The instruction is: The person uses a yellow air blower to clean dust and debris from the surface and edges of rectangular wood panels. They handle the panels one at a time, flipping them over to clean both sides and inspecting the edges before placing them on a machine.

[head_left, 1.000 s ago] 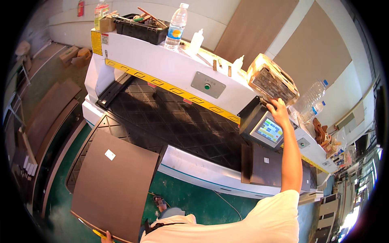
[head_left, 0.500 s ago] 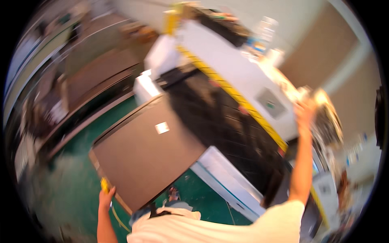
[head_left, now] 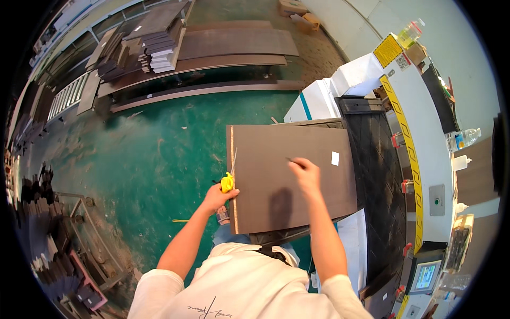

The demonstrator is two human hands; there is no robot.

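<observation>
- Our left hand (head_left: 217, 198) grips a yellow tape measure (head_left: 227, 182) at the left edge of the board (head_left: 292, 178); fingers curled around it, thumb side against the board edge.
- A thin blade of tape (head_left: 234, 160) runs up from the yellow case along that same edge.
- Our right hand (head_left: 305, 173) lies on top of the board near its middle, fingers pinching a small dark thing, maybe a pencil (head_left: 291, 159); too small to tell for sure.
- Board: dark brown, flat, rectangular, lying partly on the machine (head_left: 372, 80) and overhanging toward us; small white sticker (head_left: 334, 158) near its right end.
- Far left: dark stacked parts and a metal frame (head_left: 74, 212) on the green floor (head_left: 149, 154).
- Upper left: stacks of dark panels (head_left: 154, 37) and long boards (head_left: 234, 45) on the floor, well apart from us.
- Right of the board: the machine's black bed (head_left: 380, 175), then a yellow striped strip (head_left: 409, 154) on the white housing.
- Top right: a yellowish bottle (head_left: 410, 33) on the machine; further down a clear bottle (head_left: 464, 138).
- Lower right: small screen (head_left: 425, 276) on the machine.
- Our white shirt (head_left: 239, 282) fills the bottom.
</observation>
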